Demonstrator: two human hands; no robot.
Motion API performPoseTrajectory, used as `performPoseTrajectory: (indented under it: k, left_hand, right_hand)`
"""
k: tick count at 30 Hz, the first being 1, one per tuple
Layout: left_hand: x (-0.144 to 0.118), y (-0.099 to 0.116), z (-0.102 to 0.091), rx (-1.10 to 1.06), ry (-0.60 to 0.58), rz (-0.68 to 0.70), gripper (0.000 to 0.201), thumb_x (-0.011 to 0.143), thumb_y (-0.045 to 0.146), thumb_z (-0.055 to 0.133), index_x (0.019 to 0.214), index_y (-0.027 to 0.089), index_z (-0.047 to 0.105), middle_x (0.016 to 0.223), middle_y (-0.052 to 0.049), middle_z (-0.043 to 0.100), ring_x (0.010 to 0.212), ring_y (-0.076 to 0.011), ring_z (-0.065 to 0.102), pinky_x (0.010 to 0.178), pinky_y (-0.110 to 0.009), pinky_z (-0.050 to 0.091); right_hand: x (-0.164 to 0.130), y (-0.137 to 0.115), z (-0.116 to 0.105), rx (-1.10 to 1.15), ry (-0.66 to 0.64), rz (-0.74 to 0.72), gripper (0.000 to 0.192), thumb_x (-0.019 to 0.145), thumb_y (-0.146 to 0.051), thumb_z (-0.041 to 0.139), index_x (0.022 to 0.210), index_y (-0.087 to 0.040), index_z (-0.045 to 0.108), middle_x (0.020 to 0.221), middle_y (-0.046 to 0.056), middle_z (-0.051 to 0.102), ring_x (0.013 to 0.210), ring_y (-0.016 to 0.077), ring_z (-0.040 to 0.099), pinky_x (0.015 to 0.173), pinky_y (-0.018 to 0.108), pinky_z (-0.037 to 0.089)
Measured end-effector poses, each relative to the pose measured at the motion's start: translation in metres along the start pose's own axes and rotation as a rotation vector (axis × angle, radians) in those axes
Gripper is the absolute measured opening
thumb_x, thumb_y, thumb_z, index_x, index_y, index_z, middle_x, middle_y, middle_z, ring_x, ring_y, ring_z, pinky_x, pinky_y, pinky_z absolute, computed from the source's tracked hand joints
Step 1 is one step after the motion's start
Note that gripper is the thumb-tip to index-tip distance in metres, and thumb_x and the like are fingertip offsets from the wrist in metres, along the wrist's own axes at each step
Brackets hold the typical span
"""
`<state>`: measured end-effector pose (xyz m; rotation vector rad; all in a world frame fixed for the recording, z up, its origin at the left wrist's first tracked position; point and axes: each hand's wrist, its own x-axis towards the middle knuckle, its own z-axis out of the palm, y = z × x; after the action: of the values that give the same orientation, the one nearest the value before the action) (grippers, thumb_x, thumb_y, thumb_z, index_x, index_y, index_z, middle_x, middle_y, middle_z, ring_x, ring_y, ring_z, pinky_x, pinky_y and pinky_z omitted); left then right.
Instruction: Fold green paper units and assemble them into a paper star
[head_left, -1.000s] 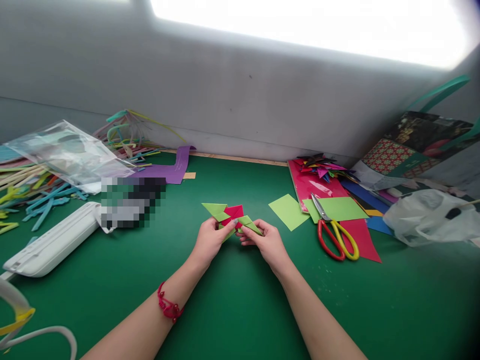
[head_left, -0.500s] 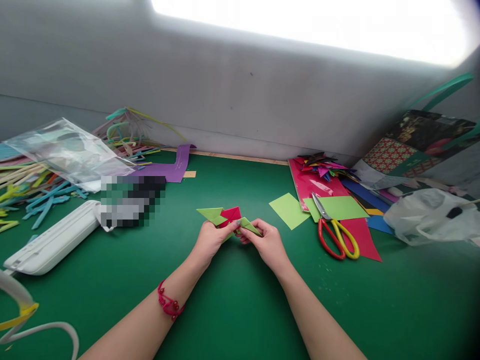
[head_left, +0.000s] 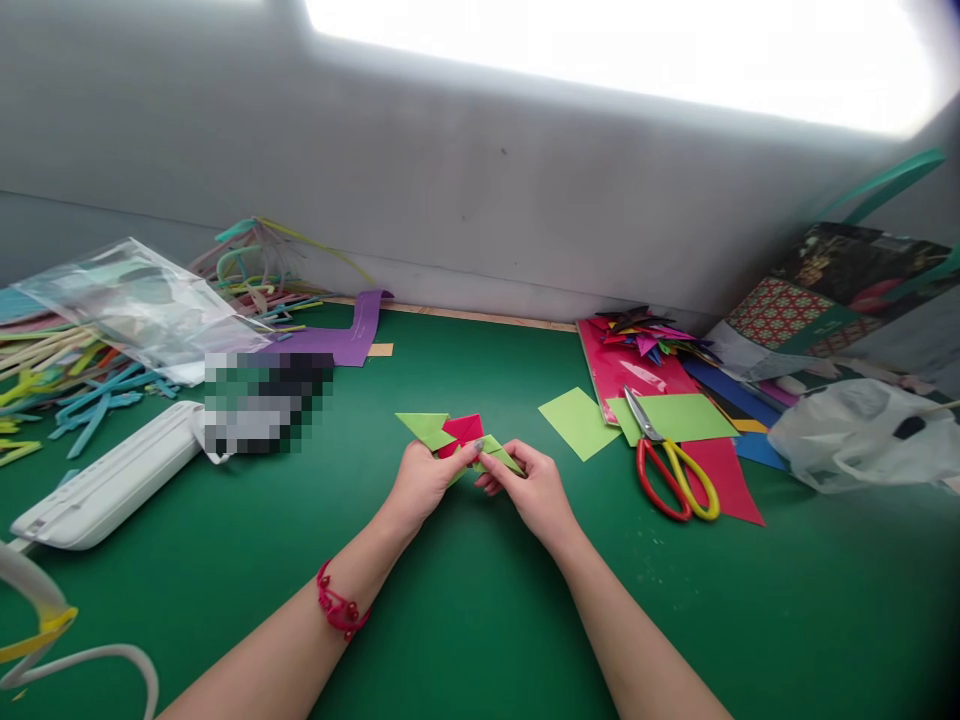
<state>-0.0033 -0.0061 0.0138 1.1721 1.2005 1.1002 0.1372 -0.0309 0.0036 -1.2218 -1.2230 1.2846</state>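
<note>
Both hands met over the middle of the green worktop (head_left: 465,600), sharing one folded paper piece (head_left: 457,437) made of lime-green and red sheets interlocked into pointed flaps. The left hand (head_left: 424,482) had its grip pinched on the near left side of the piece, thumb on top by the red centre; the right hand (head_left: 534,489) pinched the green flap on the right, fingertips pressed to its edge. The piece sat just above the worktop, or perhaps touching it (the hands hid its underside, so that could not be told). A red bracelet (head_left: 337,612) circled the left wrist. To the right lay a loose lime-green sheet (head_left: 577,422), then red-and-yellow scissors (head_left: 671,475) resting on more coloured paper, with a pile of finished folded stars (head_left: 645,332) behind them. At the left sat a white paper trimmer (head_left: 112,482) and a clear plastic bag (head_left: 135,300) over coloured strips. The likeliest trouble, judging by the hold, was the flaps slipping out of their pockets: the two colours seemed held together only by folds, so an uneven pull from either hand could spring them apart. Pressing too hard at the pinched flap could also crease or tear the thin paper.
</note>
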Motion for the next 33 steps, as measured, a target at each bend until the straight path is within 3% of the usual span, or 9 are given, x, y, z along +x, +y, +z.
performPoseTrajectory:
  k: [8,14,17,22,25,29,33]
  left_hand:
    - [0.002,0.000,-0.001,0.059,-0.060,-0.050,0.033,0.067,0.040,0.065,0.083,0.012,0.064,0.078,-0.006,0.068,0.075,-0.0208,0.062,0.070,-0.028,0.046]
    - [0.008,-0.006,-0.002,-0.093,-0.186,-0.093,0.040,0.065,0.039,0.068,0.095,0.013,0.061,0.088,-0.008,0.067,0.077,-0.0201,0.061,0.071,-0.030,0.049]
    - [0.008,-0.006,-0.003,-0.118,-0.173,-0.124,0.038,0.064,0.037,0.069,0.092,0.013,0.061,0.085,-0.007,0.067,0.075,-0.0191,0.061,0.070,-0.030,0.050]
    - [0.005,-0.002,-0.006,-0.131,-0.243,-0.120,0.031,0.065,0.033,0.069,0.088,0.013,0.062,0.083,-0.005,0.066,0.072,-0.0175,0.061,0.074,-0.032,0.050]
    - [0.004,-0.001,-0.005,-0.131,-0.286,-0.131,0.030,0.065,0.031,0.069,0.088,0.013,0.062,0.082,-0.006,0.066,0.070,-0.0170,0.061,0.073,-0.032,0.050]
    - [0.002,0.000,-0.002,-0.284,-0.229,-0.142,0.030,0.067,0.031,0.069,0.090,0.012,0.060,0.082,-0.006,0.065,0.072,-0.0160,0.061,0.075,-0.032,0.050]
    - [0.002,0.000,0.001,-0.360,-0.199,-0.139,0.030,0.067,0.032,0.069,0.088,0.012,0.061,0.085,-0.008,0.066,0.079,-0.0181,0.063,0.077,-0.032,0.049]
  right_hand:
    - [0.002,0.002,-0.005,0.006,-0.057,-0.028,0.026,0.079,-0.042,0.052,0.072,-0.017,0.056,0.063,0.001,0.062,0.060,0.0159,0.061,0.057,0.027,0.048]
    - [0.006,0.003,-0.008,0.026,0.110,-0.044,0.027,0.077,-0.044,0.054,0.074,-0.018,0.058,0.064,0.002,0.061,0.060,0.0153,0.058,0.055,0.026,0.047]
    - [0.006,-0.001,-0.006,0.058,0.192,-0.021,0.029,0.075,-0.046,0.054,0.078,-0.018,0.059,0.074,0.003,0.062,0.062,0.0149,0.056,0.052,0.025,0.047]
    - [0.004,-0.011,-0.006,0.060,0.172,0.022,0.033,0.071,-0.050,0.056,0.074,-0.017,0.061,0.070,0.002,0.059,0.066,0.0159,0.054,0.054,0.025,0.046]
    - [0.004,-0.013,-0.008,0.046,0.196,0.008,0.030,0.070,-0.047,0.059,0.068,-0.017,0.060,0.062,-0.001,0.055,0.059,0.0121,0.049,0.051,0.022,0.041]
    - [0.005,-0.008,-0.009,0.111,0.232,0.033,0.029,0.070,-0.046,0.061,0.069,-0.017,0.057,0.052,-0.005,0.046,0.042,0.0065,0.035,0.037,0.020,0.027]
    - [0.007,0.001,-0.009,0.168,0.210,-0.006,0.025,0.071,-0.043,0.062,0.072,-0.019,0.055,0.048,-0.007,0.043,0.040,0.0064,0.036,0.036,0.019,0.027]
